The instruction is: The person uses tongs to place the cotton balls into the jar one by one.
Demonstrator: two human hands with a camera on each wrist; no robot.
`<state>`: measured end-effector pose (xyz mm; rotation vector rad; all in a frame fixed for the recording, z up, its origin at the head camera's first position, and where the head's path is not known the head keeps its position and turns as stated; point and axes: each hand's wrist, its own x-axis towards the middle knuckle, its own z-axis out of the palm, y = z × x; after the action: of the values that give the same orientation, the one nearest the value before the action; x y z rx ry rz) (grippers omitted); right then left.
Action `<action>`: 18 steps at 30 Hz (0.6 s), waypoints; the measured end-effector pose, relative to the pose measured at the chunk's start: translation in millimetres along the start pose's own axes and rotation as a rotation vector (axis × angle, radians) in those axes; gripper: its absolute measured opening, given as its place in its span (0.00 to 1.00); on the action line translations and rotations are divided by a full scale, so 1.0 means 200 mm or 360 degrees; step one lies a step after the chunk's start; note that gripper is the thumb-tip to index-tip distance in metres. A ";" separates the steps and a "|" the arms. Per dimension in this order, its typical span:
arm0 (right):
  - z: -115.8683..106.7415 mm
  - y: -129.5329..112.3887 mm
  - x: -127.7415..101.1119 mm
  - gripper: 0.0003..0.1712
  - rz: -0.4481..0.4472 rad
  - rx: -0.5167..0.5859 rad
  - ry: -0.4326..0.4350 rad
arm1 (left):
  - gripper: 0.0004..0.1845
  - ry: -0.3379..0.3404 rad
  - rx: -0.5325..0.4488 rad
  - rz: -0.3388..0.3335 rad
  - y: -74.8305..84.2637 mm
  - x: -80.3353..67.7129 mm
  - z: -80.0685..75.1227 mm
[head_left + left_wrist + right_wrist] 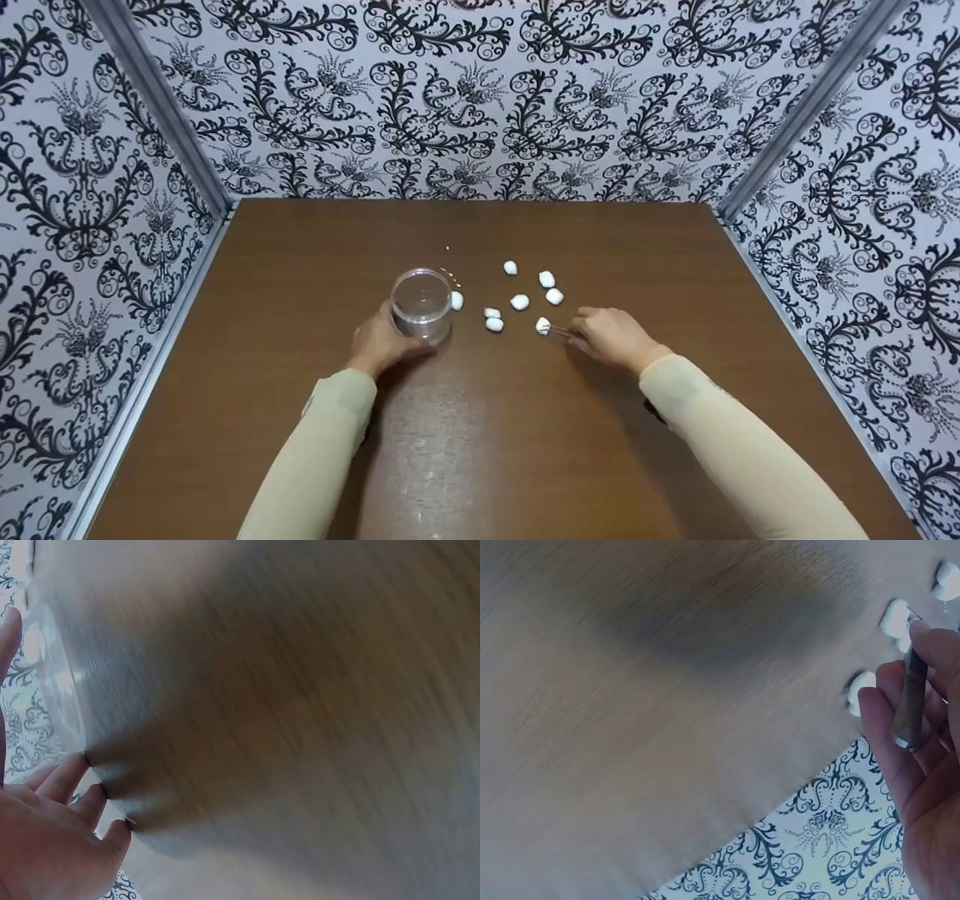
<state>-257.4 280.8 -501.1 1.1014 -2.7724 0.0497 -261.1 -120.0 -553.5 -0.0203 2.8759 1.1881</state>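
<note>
A clear glass cup (421, 303) stands on the brown table (480, 450). My left hand (382, 343) grips its near side; in the left wrist view the fingers (71, 784) lie against the glass (56, 690). Several white cotton balls (519, 301) are scattered to the right of the cup, one (457, 300) touching it. My right hand (611, 336) holds metal tweezers (559, 331) whose tips meet the nearest ball (542, 325). The right wrist view shows the tweezers (909, 701) between thumb and fingers, with balls (894, 617) beyond.
Patterned black-and-white walls (480, 97) close in the table on the left, back and right. Bare tabletop lies in front of both arms and behind the cotton balls.
</note>
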 end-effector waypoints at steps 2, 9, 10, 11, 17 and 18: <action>0.00 0.00 0.01 0.05 0.0018 -0.0018 0.0004 | 0.61 0.0015 -0.0011 0.0006 0.00 0.00 0.00; 0.05 0.00 0.01 0.04 0.0062 -0.0150 0.0111 | 0.59 0.0063 -0.0035 0.0037 0.01 0.00 0.00; 0.05 0.00 0.01 0.04 0.0053 -0.0172 0.0131 | 0.58 0.0068 -0.0030 0.0045 0.01 0.00 0.00; 0.05 0.00 0.01 0.04 0.0043 -0.0187 0.0151 | 0.58 0.0077 -0.0023 0.0053 0.01 -0.01 0.00; 0.02 0.00 0.02 0.02 0.0026 -0.0223 0.0248 | 0.56 0.0095 -0.0037 0.0089 0.01 -0.02 0.00; 0.01 0.00 0.02 0.02 0.0032 -0.0227 0.0256 | 0.56 0.0096 -0.0048 0.0086 0.01 -0.02 0.00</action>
<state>-260.7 278.5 -502.9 0.9882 -2.5998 -0.0537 -257.5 -119.2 -551.8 0.0217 2.9281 1.2611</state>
